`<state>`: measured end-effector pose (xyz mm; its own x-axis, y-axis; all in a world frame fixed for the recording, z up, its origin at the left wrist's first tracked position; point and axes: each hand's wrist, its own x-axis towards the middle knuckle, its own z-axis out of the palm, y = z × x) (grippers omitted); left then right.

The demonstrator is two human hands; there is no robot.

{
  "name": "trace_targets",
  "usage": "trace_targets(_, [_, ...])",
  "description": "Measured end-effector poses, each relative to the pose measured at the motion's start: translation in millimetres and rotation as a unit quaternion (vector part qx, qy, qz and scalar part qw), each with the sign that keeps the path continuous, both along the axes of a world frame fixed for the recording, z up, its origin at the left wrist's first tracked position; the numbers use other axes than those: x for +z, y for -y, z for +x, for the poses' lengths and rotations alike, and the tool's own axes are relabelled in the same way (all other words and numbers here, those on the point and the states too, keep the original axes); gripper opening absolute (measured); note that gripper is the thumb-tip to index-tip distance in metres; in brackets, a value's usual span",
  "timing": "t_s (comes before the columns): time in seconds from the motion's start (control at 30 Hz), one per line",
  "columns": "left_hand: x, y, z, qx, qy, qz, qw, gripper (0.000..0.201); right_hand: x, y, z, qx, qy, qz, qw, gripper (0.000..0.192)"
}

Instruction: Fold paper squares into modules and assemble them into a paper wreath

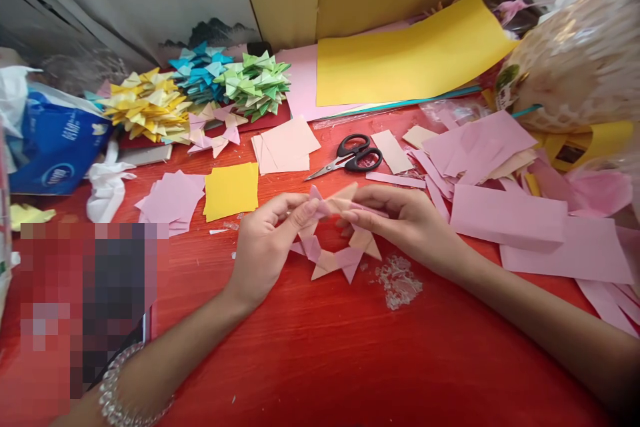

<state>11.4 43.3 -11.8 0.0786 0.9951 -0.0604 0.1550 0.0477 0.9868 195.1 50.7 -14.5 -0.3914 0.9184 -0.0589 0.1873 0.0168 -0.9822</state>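
Hands: left hand (pixel 265 240) and right hand (pixel 407 220) both pinch paper ring (pixel 335 243), pink-and-peach folded units, low over red worktop (pixel 320 347). Step: probably slotting unit at top; joint hidden by fingers. Next: steady grip, tab aligned. Scissors (pixel 350 155) behind, untouched.

Red counter (pixel 310 347), glossy. Directly on it: black-handled scissors (pixel 350 157) near the middle; yellow paper square (pixel 231 191) beside a stack of pale pink squares (pixel 171 199); another pink stack (pixel 285 145) behind. At far left, piles of folded paper pieces: yellow (pixel 145 105), blue (pixel 200 70), green (pixel 255 83). Large yellow sheet (pixel 410 57) at the back. Pink paper scraps (pixel 500 173) scattered at right. Blue tissue pack (pixel 57 147) at left edge, crumpled white tissue (pixel 106 185) just beside. Small patch of dried glue (pixel 399 281) in front.
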Motion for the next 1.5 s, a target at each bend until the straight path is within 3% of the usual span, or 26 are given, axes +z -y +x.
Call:
trace_targets(0.17, [-3.2,-2.0,-0.8,0.044,0.026,0.016,0.999,0.013,-1.4,-1.2,0.1,-0.028,-0.011,0.022,0.999,0.025])
trace_targets(0.37, [-1.3,0.6,-4.2,-0.039,0.003,-0.022,0.999,0.013,-0.8,-1.6,0.4,0.017,0.018,0.021,0.999,0.023])
trace_targets(0.57, [-2.8,1.0,-4.3,-0.063,-0.008,-0.022,0.998,0.012,-1.2,-0.4,0.7,0.033,0.010,0.011,0.999,0.022])
trace_targets(0.83, [-4.3,-2.0,-2.5,0.037,0.033,0.019,0.999,0.013,-3.3,-2.6,0.5,-0.037,-0.029,0.035,0.998,0.017])
trace_targets(1.03, [-1.9,-0.5,-5.8,-0.050,-0.058,-0.021,0.997,0.017,-2.8,-2.5,1.4,0.041,0.013,0.024,0.999,0.020])
trace_targets(1.23, [-2.1,-0.7,-6.7,-0.095,-0.087,-0.019,0.992,0.017,-2.5,-0.8,1.1,0.054,0.025,0.040,0.997,0.018])
trace_targets(1.4, [-0.7,-0.6,-4.6,-0.025,-0.007,-0.002,1.000,0.017,-4.3,-2.0,-0.2,-0.010,-0.050,0.000,0.999,0.027])
trace_targets(1.5, [-1.1,-0.6,-4.5,-0.004,0.018,-0.002,1.000,0.018,-5.6,-3.7,-1.0,-0.032,-0.053,0.007,0.998,0.014])
